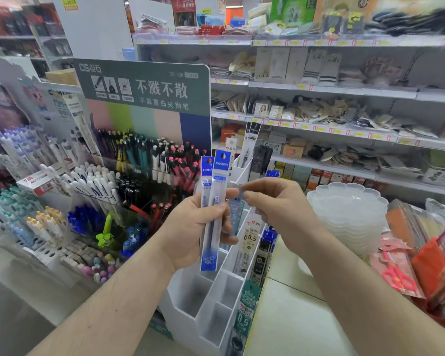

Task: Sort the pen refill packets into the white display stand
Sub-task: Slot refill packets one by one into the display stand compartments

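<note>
Two blue refill pkts in our left hand, right hand pinching a third above the white stand.

Far left we see the pen display rack (70, 191) w/ the grey-green sign (144, 86) behind it. Our left hand (190, 232) grips two blue Deli refill packets (213, 214) upright, just above the white display stand (211, 304). Right of them, our right hand (275, 206) pinches the top of a pale blue packet (235, 214), thumb & forefinger closed on it. Green 0.5 refill packets (246, 312) sit in the stand's right-hand slots. Stack of clear scalloped trays (350, 211) further right.
</note>
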The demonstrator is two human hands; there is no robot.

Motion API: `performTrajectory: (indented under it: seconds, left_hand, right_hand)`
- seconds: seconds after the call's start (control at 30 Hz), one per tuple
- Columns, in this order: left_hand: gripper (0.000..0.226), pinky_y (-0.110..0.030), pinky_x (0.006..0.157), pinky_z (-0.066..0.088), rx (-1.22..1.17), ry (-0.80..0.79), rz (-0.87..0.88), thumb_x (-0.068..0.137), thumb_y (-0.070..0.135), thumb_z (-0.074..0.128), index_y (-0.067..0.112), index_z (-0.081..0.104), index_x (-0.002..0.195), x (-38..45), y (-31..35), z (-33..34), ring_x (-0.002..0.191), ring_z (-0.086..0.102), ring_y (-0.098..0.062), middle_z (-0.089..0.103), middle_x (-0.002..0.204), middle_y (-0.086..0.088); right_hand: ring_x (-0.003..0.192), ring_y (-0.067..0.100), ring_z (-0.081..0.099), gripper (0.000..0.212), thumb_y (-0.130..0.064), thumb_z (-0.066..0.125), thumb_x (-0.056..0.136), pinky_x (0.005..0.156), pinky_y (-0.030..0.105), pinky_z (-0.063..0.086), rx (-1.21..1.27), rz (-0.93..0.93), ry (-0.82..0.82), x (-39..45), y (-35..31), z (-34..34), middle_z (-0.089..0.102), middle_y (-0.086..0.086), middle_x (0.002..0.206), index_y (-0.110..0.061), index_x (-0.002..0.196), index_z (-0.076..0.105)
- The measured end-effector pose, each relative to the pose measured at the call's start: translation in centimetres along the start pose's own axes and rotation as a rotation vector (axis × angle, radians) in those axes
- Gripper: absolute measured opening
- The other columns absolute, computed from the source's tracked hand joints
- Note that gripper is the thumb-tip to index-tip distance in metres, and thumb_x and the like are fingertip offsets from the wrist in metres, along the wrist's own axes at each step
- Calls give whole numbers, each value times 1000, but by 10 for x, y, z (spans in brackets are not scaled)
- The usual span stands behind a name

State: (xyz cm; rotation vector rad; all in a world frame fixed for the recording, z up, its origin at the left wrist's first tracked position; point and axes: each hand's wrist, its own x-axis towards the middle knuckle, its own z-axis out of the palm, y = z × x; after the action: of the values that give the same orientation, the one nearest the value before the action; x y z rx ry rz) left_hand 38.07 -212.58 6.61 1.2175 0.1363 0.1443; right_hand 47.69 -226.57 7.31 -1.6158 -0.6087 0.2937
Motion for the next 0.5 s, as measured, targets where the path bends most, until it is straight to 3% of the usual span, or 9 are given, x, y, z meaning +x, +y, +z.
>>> performTrajectory:
  seconds: [0.1, 0.2, 0.33, 0.43, 0.5]
  left_hand:
    - [12, -35, 55, 58, 21, -22, -31, 89, 9, 53, 6, 64, 93, -2, 1, 1, 59, 62, -17, 59, 69, -10]
    - [24, -36, 56, 58, 19, -54, -39, 92, -5, 46, 5, 63, 105, -1, 1, -1, 63, 65, -20, 62, 79, -12]
    - [50, -41, 56, 58, 57, -74, -104, 85, -23, 26, 2, 59, 114, -1, 2, -3, 62, 65, -22, 63, 85, -16]
    - [44, -45, 59, 59, 104, -107, -152, 86, -22, 28, 1, 57, 109, 0, 2, 0, 61, 63, -24, 61, 88, -17]
    - [33, -47, 68, 60, 164, -89, -181, 92, -16, 35, 4, 59, 103, 2, 1, 4, 68, 66, -27, 64, 89, -14]
  right_hand:
    - [60, -6, 61, 8, -19, 74, 87, 56, 13, 46, 14, 6, -113, 0, -17, 9, 75, -5, 85, -21, 95, 74]
    - [64, -6, 62, 22, -22, 73, 90, 64, 15, 52, -96, 7, -162, 2, -18, 16, 70, -17, 68, -37, 73, 70]
    - [63, -4, 63, 42, -12, 70, 91, 69, 16, 54, -55, 40, -238, 0, -16, 21, 70, -18, 65, -41, 61, 74]
    - [54, 4, 56, 30, -7, 72, 89, 56, 19, 49, -24, 41, -236, 0, -13, 20, 64, -10, 59, -26, 66, 73]
    - [56, 11, 54, 12, -8, 72, 88, 55, 22, 46, 7, 60, -224, -1, -12, 14, 63, 1, 66, -15, 78, 74]
